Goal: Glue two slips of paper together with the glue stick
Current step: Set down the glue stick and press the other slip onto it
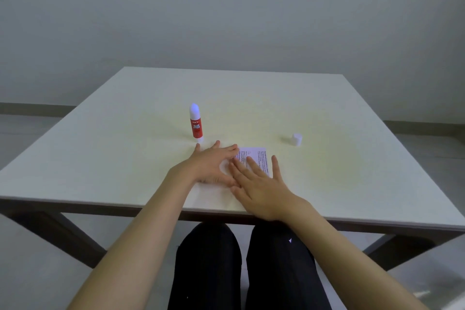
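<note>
- Head view: both hands laid flat on printed paper near the front edge of the table.
- Left hand: fingers spread, palm down, pressing on the paper's left part; nothing clamped.
- Right hand: fingers spread, palm down, just nearer than the paper's visible corner, fingertips on the sheet; nothing clamped.
- Glue stick: upright just beyond the paper to the left, uncapped, white glue tip showing.
- Cap: standing apart, beyond the paper to the right.
- Second slip: cannot tell apart from the first under the hands; only one printed patch showing.
- Judged stage: gluing likely done, pressing the slips together underway.
- Likely left: lifting the hands, checking the bond, capping the glue stick.
</note>
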